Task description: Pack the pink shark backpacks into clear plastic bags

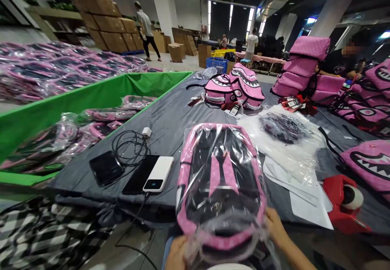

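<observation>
Head view: see a backpack (225, 170) in clear film (227, 223), just right of the power bank (161, 172). Touched at its near end by left hand (176, 253) and right hand (274, 225); cannot tell the grip's closure, for hidden fingertips. Probably light, soft, slippery; best held through the film by both padded sides. Points straight away, straps (230, 176) up, long axis near to far.
</observation>
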Demonstrator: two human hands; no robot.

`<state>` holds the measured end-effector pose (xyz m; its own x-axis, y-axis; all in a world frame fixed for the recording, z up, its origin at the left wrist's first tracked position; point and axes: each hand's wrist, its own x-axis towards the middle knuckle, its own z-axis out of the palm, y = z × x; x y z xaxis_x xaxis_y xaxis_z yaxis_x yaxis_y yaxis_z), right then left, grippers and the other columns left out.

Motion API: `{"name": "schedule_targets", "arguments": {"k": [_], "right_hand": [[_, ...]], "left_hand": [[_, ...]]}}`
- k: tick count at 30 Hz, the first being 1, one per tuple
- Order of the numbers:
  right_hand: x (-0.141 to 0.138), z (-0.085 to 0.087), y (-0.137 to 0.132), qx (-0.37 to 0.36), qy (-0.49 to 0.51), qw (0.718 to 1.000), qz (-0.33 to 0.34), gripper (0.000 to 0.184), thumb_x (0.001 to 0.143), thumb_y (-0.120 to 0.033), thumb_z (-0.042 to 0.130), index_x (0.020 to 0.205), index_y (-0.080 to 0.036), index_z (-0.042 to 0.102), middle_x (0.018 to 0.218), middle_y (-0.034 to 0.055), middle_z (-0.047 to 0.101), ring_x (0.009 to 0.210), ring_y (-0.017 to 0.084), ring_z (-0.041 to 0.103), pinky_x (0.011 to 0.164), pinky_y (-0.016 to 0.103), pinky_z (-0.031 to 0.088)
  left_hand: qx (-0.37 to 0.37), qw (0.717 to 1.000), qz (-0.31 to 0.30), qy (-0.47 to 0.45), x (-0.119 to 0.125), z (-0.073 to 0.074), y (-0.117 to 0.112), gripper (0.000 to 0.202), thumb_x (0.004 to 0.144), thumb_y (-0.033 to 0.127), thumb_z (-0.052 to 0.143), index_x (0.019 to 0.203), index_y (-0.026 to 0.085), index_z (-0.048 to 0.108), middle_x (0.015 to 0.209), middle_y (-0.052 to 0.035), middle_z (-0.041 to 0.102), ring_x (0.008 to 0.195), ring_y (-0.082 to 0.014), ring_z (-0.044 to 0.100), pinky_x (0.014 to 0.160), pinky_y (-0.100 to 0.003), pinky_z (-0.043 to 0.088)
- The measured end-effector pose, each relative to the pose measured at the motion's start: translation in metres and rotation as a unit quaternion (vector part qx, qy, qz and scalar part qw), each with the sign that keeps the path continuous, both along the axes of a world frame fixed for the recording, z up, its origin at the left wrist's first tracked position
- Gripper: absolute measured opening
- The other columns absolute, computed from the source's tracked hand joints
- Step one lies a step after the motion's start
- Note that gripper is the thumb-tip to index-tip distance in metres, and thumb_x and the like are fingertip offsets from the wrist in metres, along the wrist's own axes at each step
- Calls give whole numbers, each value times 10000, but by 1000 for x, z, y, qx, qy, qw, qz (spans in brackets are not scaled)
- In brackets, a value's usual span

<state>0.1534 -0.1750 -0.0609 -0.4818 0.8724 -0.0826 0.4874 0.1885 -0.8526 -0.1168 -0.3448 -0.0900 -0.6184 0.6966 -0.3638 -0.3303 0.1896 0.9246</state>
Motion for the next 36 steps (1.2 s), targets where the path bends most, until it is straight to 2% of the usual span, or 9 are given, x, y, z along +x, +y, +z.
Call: {"name": "schedule_targets", "arguments": {"k": [4, 6, 9, 11, 15, 20, 27, 33, 36], "right_hand": [[-36, 63, 77, 118, -4, 993, -2, 267, 814, -407, 456, 653, -226, 570, 614, 6, 595, 627, 189, 566, 656, 308, 475], [-30, 81, 104, 209, 5, 973, -97, 255, 807, -439, 503, 746, -218, 616, 726, 28, 653, 703, 195, 590, 714, 313, 485], [-8, 84, 110, 248, -20, 946, -206, 379, 775, -583, 625, 771, -205, 632, 775, 49, 671, 723, 206, 599, 692, 304, 478], [3, 71, 92, 189, -66, 965, -169, 474, 828, -651, 581, 688, -199, 620, 667, 26, 635, 644, 189, 579, 634, 282, 455], [5, 40, 37, 81, -117, 989, -31, 485, 883, -628, 546, 854, -183, 736, 781, 46, 732, 741, 234, 678, 685, 304, 514], [-9, 26, 12, 104, -172, 975, -94, 438, 820, -404, 645, 1182, -169, 720, 1095, 149, 769, 983, 320, 733, 856, 384, 547], [3, 34, 11, 23, -40, 998, -49, 304, 890, -400, 517, 918, -173, 717, 873, 71, 753, 810, 233, 688, 781, 332, 517], [4, 36, 4, -243, 156, 955, -61, 585, 808, -679, 668, 1024, -136, 704, 865, 66, 742, 781, 217, 681, 755, 339, 536], [5, 32, -2, -272, 152, 948, -62, 597, 677, -620, 819, 1011, -139, 706, 879, 58, 746, 801, 228, 684, 787, 353, 540]], "left_hand": [[84, 996, 23, -36, -43, 32, 61, 342, 583, 452, 760, 737, 163, 660, 631, 37, 576, 580, -118, 512, 549, -241, 463], [87, 991, 105, 20, -73, 42, 76, 321, 483, 366, 765, 690, 173, 615, 612, 52, 560, 549, -97, 469, 510, -218, 407], [65, 935, 325, 129, -105, 36, 63, 396, 439, 337, 790, 698, 202, 522, 655, 56, 586, 621, -122, 548, 596, -247, 477], [24, 928, 362, 88, -103, 23, 40, 401, 548, 451, 750, 729, 227, 470, 631, 49, 591, 610, -154, 587, 614, -295, 516], [-67, 994, 53, -71, -39, 7, 17, 518, 760, 686, 518, 855, 185, 607, 797, -103, 748, 668, -242, 688, 604, -357, 547], [2, 949, -284, 134, 52, 19, 78, 505, 800, 553, 603, 1157, 202, 672, 847, -28, 751, 722, -187, 672, 732, -304, 522], [30, 932, -331, 144, 76, 23, 132, 334, 744, 535, 587, 678, 208, 583, 600, 18, 545, 558, -131, 473, 570, -255, 365], [38, 934, -356, 25, 69, 30, 132, 388, 706, 569, 677, 718, 191, 589, 598, 49, 505, 526, -92, 393, 513, -223, 306], [56, 940, -335, 37, 75, 29, 133, 394, 683, 540, 741, 681, 190, 561, 616, 40, 539, 579, -107, 493, 562, -223, 392]]}}
